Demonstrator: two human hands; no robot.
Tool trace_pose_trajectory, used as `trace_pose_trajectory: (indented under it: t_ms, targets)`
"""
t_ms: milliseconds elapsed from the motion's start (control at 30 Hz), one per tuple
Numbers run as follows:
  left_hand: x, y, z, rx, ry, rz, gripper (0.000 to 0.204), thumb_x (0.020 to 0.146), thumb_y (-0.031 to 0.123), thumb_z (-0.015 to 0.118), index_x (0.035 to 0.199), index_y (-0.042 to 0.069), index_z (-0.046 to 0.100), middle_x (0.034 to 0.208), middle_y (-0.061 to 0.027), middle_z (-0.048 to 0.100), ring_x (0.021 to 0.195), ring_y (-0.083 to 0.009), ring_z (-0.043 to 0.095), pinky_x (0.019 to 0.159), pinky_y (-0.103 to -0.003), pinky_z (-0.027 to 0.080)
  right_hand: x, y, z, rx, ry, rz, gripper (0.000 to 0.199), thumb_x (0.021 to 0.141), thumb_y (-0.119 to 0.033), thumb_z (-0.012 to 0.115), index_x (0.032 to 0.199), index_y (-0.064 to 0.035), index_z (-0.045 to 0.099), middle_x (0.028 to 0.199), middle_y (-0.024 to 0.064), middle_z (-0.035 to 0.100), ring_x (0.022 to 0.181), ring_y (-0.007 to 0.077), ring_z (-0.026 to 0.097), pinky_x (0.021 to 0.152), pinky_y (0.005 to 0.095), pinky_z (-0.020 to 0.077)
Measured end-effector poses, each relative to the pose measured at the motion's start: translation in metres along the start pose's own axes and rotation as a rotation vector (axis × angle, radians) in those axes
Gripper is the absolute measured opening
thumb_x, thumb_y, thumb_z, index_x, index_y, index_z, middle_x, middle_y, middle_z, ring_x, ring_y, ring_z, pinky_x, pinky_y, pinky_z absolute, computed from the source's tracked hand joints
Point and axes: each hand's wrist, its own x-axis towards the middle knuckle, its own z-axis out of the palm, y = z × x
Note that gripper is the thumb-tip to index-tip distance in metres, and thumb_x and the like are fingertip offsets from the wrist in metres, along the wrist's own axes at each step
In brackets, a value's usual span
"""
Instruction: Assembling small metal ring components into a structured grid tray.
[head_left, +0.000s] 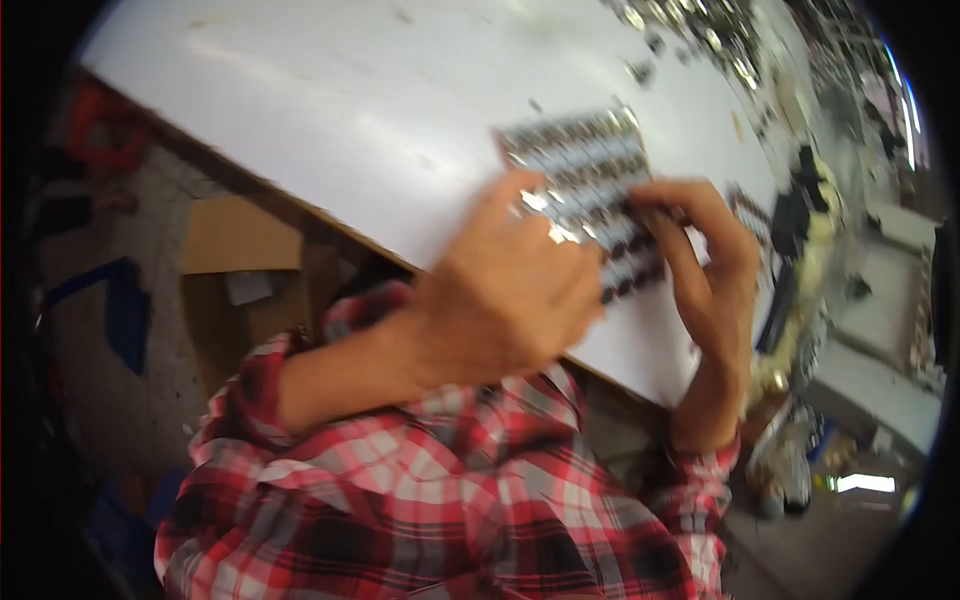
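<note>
A flat rectangular board (578, 160) with rows of small pieces lies at a slant on the white table. Its upper rows look silvery, and dark round spots line its lower part. My left hand (510, 285) is closed over the board's left side, knuckles up. Bright small metal pieces (562, 234) show right by its fingers; whether they are gripped or lie on the board I cannot tell. At the board's right edge, my right hand (715, 255) has thumb and forefinger pinched together. Blur hides whatever is between those fingertips.
The white table (330, 110) has a slanting near edge. A heap of shiny metal parts (705, 30) lies at its far right, with loose bits around it. Below the edge, left, stands an open cardboard box (240, 240). A black tool-like object (790, 215) is at right.
</note>
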Motion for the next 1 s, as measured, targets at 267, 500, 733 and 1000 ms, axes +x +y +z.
trace_pose_trajectory:
  t_ms: [267, 500, 733, 1000]
  targets:
    - [-0.012, 0.003, 0.013, 0.001, 0.061, 0.058, 0.024, 0.078, 0.024, 0.072, 0.073, 0.004, 0.060, 0.071, -0.0069, 0.051, 0.071, -0.0265, 0.057, 0.105, -0.056, 0.041, -0.008, -0.010, 0.011, -0.005, 0.052, 0.088, 0.018, 0.081, 0.014, 0.063, 0.095, 0.0023, 0.064, 0.080, 0.0095, 0.065, 0.072, 0.0181, 0.063, 0.066, 0.0289, 0.0496]
    - [-0.015, 0.003, 0.013, -0.052, 0.016, 0.070, 0.036, 0.077, 0.029, 0.077, 0.090, -0.001, 0.062, 0.073, -0.0061, 0.051, 0.074, -0.0253, 0.056, 0.105, -0.055, 0.041, -0.006, 0.000, 0.008, 0.114, 0.003, 0.092, 0.010, 0.086, 0.010, 0.059, 0.090, 0.0011, 0.059, 0.081, 0.0040, 0.062, 0.074, 0.0118, 0.057, 0.069, 0.0252, 0.0454]
    - [-0.007, -0.002, 0.014, -0.131, 0.069, 0.093, 0.032, 0.078, 0.027, 0.077, 0.088, 0.002, 0.061, 0.071, -0.0070, 0.050, 0.070, -0.0269, 0.055, 0.097, -0.050, 0.044, -0.010, -0.009, 0.004, 0.026, -0.077, 0.017, 0.016, 0.087, 0.010, 0.056, 0.100, 0.0001, 0.058, 0.086, 0.0062, 0.061, 0.076, 0.0131, 0.057, 0.071, 0.0259, 0.0451]
    - [0.026, -0.003, 0.024, -0.156, 0.247, -0.021, 0.015, 0.076, 0.009, 0.069, 0.074, 0.004, 0.055, 0.070, -0.0080, 0.054, 0.065, -0.0280, 0.056, 0.064, -0.039, 0.043, -0.018, -0.002, 0.010, 0.527, 0.081, 0.027, 0.027, 0.090, -0.001, 0.070, 0.112, -0.0015, 0.055, 0.093, 0.0040, 0.062, 0.082, 0.0095, 0.058, 0.075, 0.0220, 0.0477]
